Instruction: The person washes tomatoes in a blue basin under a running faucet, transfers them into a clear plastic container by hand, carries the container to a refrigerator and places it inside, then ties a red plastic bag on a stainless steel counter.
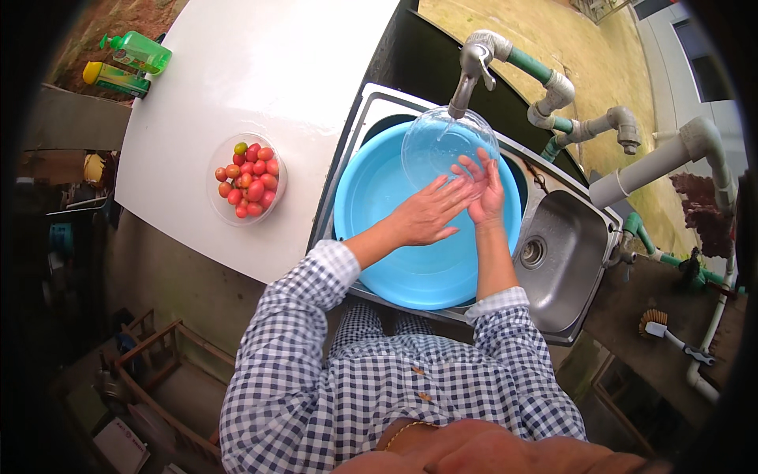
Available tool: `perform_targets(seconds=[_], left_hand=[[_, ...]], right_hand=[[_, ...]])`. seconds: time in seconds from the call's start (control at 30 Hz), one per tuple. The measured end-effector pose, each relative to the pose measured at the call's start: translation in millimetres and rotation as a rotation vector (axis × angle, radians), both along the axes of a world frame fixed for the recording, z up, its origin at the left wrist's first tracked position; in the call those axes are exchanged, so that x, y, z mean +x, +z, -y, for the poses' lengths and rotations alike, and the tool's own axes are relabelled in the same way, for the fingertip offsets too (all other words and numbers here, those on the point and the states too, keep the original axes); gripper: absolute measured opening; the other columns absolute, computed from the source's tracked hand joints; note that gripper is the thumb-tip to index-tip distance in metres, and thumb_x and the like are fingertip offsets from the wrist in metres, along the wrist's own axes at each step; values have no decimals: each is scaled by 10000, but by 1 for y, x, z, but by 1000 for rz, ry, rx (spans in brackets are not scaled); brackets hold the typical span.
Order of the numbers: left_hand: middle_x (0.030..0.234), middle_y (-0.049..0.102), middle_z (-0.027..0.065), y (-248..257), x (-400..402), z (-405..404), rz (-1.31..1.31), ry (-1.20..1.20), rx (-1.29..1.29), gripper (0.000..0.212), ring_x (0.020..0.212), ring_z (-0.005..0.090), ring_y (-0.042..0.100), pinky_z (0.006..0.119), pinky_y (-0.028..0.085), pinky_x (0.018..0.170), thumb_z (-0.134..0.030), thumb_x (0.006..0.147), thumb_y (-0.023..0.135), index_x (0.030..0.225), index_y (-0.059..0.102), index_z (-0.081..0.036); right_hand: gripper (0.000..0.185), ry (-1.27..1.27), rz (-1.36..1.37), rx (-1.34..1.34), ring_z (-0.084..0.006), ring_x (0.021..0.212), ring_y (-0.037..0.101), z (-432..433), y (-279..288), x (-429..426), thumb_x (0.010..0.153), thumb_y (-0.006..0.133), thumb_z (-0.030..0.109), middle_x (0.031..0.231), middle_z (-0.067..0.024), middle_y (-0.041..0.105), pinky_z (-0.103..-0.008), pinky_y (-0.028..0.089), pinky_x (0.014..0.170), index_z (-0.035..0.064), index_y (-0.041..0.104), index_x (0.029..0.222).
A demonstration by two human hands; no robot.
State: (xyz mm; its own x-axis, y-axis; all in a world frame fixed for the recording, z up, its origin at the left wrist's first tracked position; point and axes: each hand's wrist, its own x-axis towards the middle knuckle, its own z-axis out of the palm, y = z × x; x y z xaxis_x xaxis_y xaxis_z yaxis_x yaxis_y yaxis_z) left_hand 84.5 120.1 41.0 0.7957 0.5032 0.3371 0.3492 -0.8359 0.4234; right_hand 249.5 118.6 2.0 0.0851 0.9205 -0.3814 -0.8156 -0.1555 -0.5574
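Note:
My left hand (427, 214) stretches flat over a light blue plastic basin (379, 260), its fingertips meeting my right hand (488, 192). The right palm is turned partly up, with the fingers slightly bent. Neither hand holds anything. Just beyond the fingers, a clear plastic bowl (435, 139) sits under the metal tap (468, 77), and a thin stream of water runs into it. Whether the right fingers touch its rim, I cannot tell. Left of the sink, a clear round container (214, 204) of small red tomatoes (256, 189) stands on the white countertop (284, 71).
The basin rests over one bowl of a steel sink; the other sink bowl (568, 255) with its drain is at right. Green and grey pipes (553, 95) run behind. A green pump bottle (142, 52) and a yellow-capped bottle (118, 80) stand far left. A scrub brush (669, 335) lies right.

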Motion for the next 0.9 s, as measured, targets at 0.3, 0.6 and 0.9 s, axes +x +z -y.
perform_targets(seconds=[0.3, 0.6, 0.9], left_hand=[[1182, 519, 137, 46, -74, 6, 800, 676, -1132, 408, 1113, 231, 494, 338, 443, 861, -133, 809, 601, 1176, 498, 11], [1058, 587, 173, 41, -39, 53, 277, 558, 12, 343, 995, 338, 558, 380, 459, 860, 49, 710, 526, 1034, 599, -36], [1330, 383, 205, 27, -38, 9, -29, 609, 24, 624, 1260, 364, 312, 495, 200, 1039, -432, 813, 532, 1224, 449, 29]], right_hand=[[372, 288, -165, 101, -269, 786, 622, -23, -14, -8, 910, 452, 388, 897, -156, 630, -395, 499, 600, 74, 493, 1106], [675, 240, -160, -80, -400, 1079, 481, 39, 69, -28, 866, 508, 423, 1307, -251, 339, -469, 478, 791, 83, 227, 1377], [467, 303, -25, 27, -357, 1089, 497, 9, 45, -27, 933, 401, 342, 1234, -175, 466, -505, 485, 783, 156, 293, 1348]])
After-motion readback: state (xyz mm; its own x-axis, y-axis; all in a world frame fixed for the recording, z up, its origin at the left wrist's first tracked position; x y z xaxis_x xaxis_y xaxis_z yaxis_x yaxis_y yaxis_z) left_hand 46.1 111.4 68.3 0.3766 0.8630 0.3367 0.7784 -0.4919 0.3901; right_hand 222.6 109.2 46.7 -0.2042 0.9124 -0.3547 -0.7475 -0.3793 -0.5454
